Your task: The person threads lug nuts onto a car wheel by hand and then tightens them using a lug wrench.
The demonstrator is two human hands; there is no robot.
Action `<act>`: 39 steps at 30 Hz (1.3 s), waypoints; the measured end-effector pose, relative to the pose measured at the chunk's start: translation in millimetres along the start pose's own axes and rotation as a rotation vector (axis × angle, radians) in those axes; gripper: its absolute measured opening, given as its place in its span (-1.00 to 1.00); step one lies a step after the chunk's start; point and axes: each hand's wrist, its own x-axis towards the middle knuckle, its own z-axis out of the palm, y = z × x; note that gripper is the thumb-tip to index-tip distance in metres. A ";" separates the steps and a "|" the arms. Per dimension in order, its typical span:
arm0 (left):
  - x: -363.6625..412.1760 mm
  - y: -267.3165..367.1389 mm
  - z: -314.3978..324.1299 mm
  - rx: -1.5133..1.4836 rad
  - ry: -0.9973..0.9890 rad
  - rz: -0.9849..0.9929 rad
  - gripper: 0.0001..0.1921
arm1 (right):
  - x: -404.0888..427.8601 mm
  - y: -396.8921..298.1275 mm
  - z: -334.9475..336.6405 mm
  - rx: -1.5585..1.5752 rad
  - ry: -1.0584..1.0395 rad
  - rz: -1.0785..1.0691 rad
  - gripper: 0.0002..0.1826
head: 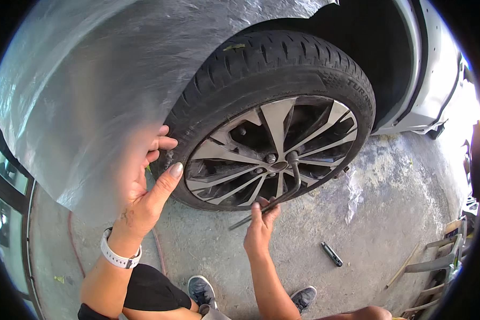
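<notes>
A car wheel with a black tire [264,86] and a silver and black alloy rim [278,116] stands before me. My right hand [262,224] grips the handle of a bent lug wrench [297,176], whose socket end sits at a lug nut position beside the hub. Another lug nut [271,158] shows to the left of that socket. My left hand [148,176] is raised at the tire's left side, fingers apart, partly behind a hazy sheet of clear plastic film [116,72]. Whether its fingertips touch the tire or the film, I cannot tell.
A dark cylindrical tool [331,254] lies on the concrete floor [208,244]. Right of it are a thin stick [402,266] and a rack-like object [432,264]. A crumpled plastic scrap [354,196] lies near the tire. A reddish hose [76,244] runs along the floor at left.
</notes>
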 end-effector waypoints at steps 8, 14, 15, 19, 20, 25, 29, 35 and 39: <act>3.0 -2.0 2.6 0.024 0.036 -0.014 -0.70 | -9.9 -48.5 22.3 0.003 -0.256 0.045 -0.46; 1.0 -2.3 4.6 0.013 0.025 0.009 -0.69 | 23.5 -136.7 1.9 0.459 -0.372 0.354 -0.59; 0.4 -4.2 3.5 0.011 0.030 0.003 -0.68 | 31.4 -138.8 -8.5 0.369 -0.361 0.325 -0.52; 0.8 -7.6 7.2 -0.007 0.025 0.021 -0.67 | 57.3 -143.3 -43.0 0.123 -0.320 0.189 -0.44; -0.3 -6.0 4.8 0.007 -0.007 -0.008 -0.68 | 61.1 -135.8 -43.0 -0.061 -0.247 0.012 -0.50; 1.4 -3.7 3.0 0.006 -0.020 0.007 -0.70 | 85.1 -92.4 -73.0 -0.568 0.079 -0.548 -0.70; 1.3 -4.2 9.5 -0.011 0.046 -0.007 -0.69 | 60.4 21.2 -70.4 -0.653 0.110 -0.563 -0.14; 1.3 1.6 -2.0 -0.021 0.026 0.011 -0.68 | -15.6 -75.9 30.8 0.381 -0.121 0.357 -0.65; -1.4 2.6 -10.9 0.060 0.109 -0.006 -0.72 | 16.7 -148.4 15.0 0.583 -0.415 0.573 -0.77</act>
